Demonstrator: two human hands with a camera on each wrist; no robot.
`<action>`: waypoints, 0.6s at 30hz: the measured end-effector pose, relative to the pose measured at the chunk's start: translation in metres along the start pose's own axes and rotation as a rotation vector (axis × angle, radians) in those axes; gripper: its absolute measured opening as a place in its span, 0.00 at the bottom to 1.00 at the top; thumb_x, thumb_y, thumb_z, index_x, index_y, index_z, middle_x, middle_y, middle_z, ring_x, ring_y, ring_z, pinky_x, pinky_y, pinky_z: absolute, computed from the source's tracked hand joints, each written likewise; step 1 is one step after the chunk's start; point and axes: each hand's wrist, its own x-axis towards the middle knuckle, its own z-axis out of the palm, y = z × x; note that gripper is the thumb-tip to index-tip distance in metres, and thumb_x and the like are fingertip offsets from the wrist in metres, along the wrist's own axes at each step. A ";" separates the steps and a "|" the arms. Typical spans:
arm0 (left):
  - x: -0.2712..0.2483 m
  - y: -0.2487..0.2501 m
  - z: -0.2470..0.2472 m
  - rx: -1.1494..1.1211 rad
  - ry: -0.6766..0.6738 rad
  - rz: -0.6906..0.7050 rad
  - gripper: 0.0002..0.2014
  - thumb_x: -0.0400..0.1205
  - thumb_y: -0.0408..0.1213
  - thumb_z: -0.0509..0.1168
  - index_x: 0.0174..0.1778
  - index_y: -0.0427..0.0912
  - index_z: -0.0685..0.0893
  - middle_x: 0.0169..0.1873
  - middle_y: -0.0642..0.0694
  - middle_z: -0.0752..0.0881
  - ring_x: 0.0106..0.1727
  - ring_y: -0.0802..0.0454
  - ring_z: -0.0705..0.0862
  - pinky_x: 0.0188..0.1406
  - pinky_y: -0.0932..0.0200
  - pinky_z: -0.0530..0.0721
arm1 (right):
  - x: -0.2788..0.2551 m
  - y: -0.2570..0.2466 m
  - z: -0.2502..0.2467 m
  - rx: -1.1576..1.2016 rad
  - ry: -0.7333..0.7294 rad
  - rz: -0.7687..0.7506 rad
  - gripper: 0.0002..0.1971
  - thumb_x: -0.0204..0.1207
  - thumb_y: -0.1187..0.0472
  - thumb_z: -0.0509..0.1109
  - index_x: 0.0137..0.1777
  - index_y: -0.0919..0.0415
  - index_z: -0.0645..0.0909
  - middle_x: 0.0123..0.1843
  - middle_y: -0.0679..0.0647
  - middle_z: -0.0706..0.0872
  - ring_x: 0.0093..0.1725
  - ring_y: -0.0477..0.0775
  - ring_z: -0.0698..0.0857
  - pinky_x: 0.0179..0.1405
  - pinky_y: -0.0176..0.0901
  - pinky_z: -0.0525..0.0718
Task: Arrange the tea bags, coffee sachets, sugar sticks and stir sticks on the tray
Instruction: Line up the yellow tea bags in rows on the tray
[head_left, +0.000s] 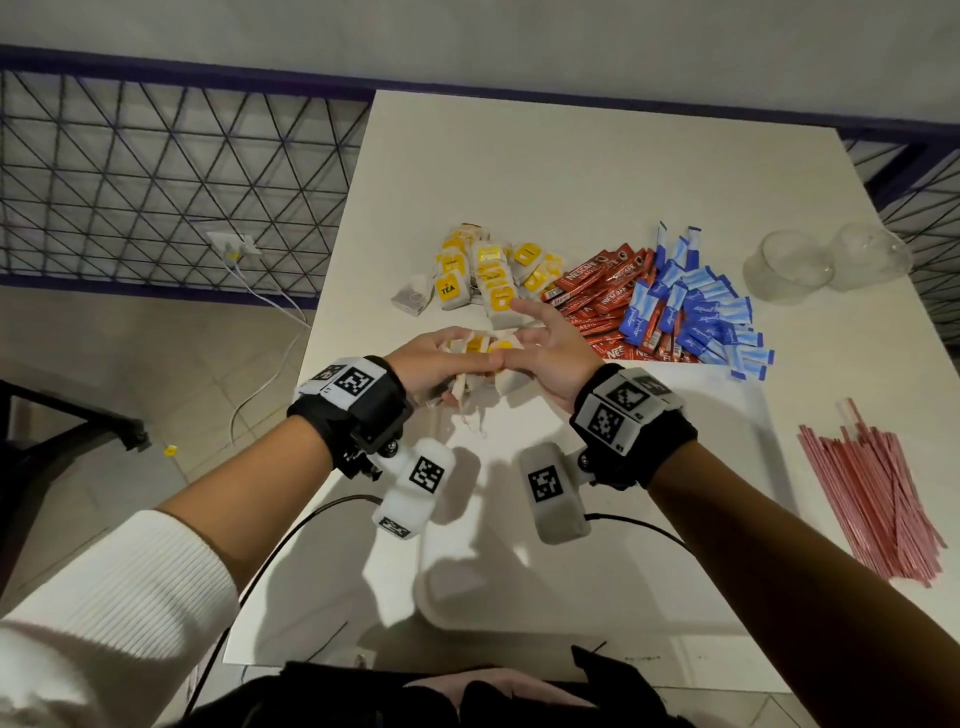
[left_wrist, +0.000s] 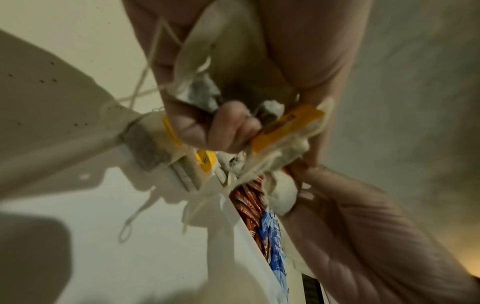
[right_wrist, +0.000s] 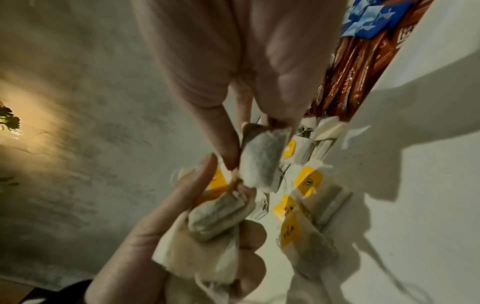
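My left hand (head_left: 452, 364) grips a bunch of tea bags (head_left: 483, 348) with yellow tags above the far edge of the white tray (head_left: 623, 545). In the left wrist view its fingers (left_wrist: 221, 131) curl round the bags and strings dangle below. My right hand (head_left: 519, 338) meets it, and in the right wrist view thumb and fingers pinch one tea bag (right_wrist: 262, 156) next to the bunch (right_wrist: 215, 216). Beyond the hands lie a pile of tea bags (head_left: 493, 270), red coffee sachets (head_left: 592, 296) and blue sugar sticks (head_left: 701, 312). Red stir sticks (head_left: 872, 493) lie right of the tray.
Two clear plastic cups (head_left: 789, 265) stand at the back right of the white table (head_left: 519, 156). The table's left edge drops to the floor, where a white cable (head_left: 270, 306) runs. Cables from the wrist cameras hang near the tray's front.
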 end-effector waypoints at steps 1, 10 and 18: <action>0.000 0.000 0.001 0.014 0.003 0.003 0.39 0.59 0.47 0.80 0.67 0.41 0.77 0.41 0.44 0.90 0.41 0.48 0.83 0.35 0.58 0.82 | -0.001 0.001 -0.001 0.027 0.007 -0.006 0.33 0.68 0.75 0.74 0.72 0.58 0.68 0.43 0.49 0.76 0.44 0.44 0.79 0.58 0.43 0.78; -0.010 0.002 -0.008 -0.003 0.037 -0.001 0.13 0.79 0.40 0.66 0.29 0.43 0.84 0.14 0.52 0.80 0.10 0.60 0.71 0.09 0.73 0.65 | -0.001 0.010 -0.011 0.115 -0.097 0.036 0.14 0.68 0.70 0.75 0.48 0.52 0.80 0.56 0.66 0.82 0.51 0.58 0.83 0.61 0.52 0.79; -0.012 -0.012 -0.002 -0.001 0.100 0.022 0.08 0.64 0.48 0.79 0.32 0.50 0.90 0.28 0.51 0.86 0.31 0.52 0.76 0.28 0.62 0.68 | 0.003 0.016 -0.012 0.036 -0.117 0.011 0.09 0.70 0.67 0.75 0.44 0.53 0.81 0.48 0.58 0.86 0.49 0.53 0.83 0.56 0.45 0.78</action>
